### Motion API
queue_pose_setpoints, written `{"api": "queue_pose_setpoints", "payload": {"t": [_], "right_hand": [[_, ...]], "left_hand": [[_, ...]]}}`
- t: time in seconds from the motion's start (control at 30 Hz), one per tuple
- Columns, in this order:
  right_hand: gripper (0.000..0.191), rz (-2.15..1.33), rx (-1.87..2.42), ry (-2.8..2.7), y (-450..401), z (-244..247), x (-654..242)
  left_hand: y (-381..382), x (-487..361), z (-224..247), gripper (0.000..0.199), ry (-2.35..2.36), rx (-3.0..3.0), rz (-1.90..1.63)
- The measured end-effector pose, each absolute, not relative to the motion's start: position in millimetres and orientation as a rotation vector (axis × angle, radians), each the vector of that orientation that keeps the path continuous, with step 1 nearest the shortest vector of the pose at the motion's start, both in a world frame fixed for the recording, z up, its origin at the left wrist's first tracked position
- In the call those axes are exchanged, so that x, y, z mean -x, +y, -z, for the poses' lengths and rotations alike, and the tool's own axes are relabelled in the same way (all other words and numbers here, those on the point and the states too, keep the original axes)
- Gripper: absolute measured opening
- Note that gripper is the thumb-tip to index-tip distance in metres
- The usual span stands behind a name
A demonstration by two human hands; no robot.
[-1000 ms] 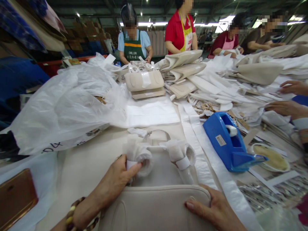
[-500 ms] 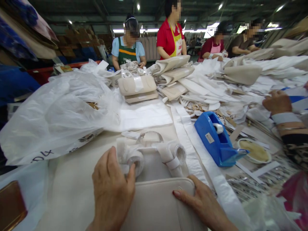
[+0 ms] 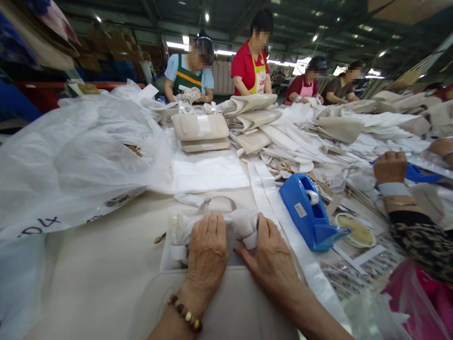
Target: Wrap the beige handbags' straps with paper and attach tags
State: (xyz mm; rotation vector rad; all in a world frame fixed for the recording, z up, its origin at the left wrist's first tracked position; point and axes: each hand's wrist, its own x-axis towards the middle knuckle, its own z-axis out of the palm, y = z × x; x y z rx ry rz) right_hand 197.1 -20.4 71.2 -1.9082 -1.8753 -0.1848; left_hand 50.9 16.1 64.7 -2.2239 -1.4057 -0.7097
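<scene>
A beige handbag [image 3: 226,302] lies flat in front of me, its upper edge toward the far side. White wrapping covers the strap ends and a clear ring-like handle [image 3: 217,204] above that edge. My left hand [image 3: 208,245] rests palm down on the wrapped part, fingers extended side by side, thumb hidden. Thumb and fingers of my right hand [image 3: 271,255] are around the right wrapped strap end [image 3: 246,226]. At the left sits another wrapped strap end [image 3: 176,229], beside my left hand. A small brass-coloured clasp [image 3: 160,238] lies left of it.
A blue tape dispenser [image 3: 307,212] and a white bowl [image 3: 356,230] stand to the right. A large plastic bag [image 3: 85,160] fills the left side. Stacked beige bags [image 3: 201,127] lie ahead. A co-worker's forearm [image 3: 399,203] reaches in from the right; others work beyond.
My left hand has left the left wrapped strap end and moved right onto the middle wrapping. My right hand has gone from the bag's corner up to the right wrapped strap end.
</scene>
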Motion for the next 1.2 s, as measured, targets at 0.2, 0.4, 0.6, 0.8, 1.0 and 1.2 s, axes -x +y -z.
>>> {"api": "queue_pose_setpoints", "payload": {"t": [0.2, 0.4, 0.6, 0.8, 1.0, 1.2], "right_hand": [[0.057, 0.183, 1.717, -1.861, -17, -71, -191], [0.037, -0.834, 1.687, -1.535, -17, -97, -202], [0.032, -1.358, 1.467, -1.497, 4, -89, -212], [0.033, -0.019, 1.767, -1.843, -13, -95, -198], [0.031, 0.267, 1.357, -2.27, -35, -66, -164], [0.029, 0.155, 1.386, -2.318, -31, -53, -169]], "left_hand": [[24, -50, -64, 0.03, -1.551, 2.242, 0.664], [30, -52, -73, 0.042, -1.713, 2.377, 0.492], [33, -58, -77, 0.048, -1.775, 2.401, 0.33], [48, -54, -89, 0.045, -1.786, 2.588, 0.271], [78, -41, -96, 0.024, -1.729, 2.776, 0.197], [103, -33, -105, 0.018, -1.812, 2.897, 0.172]]}}
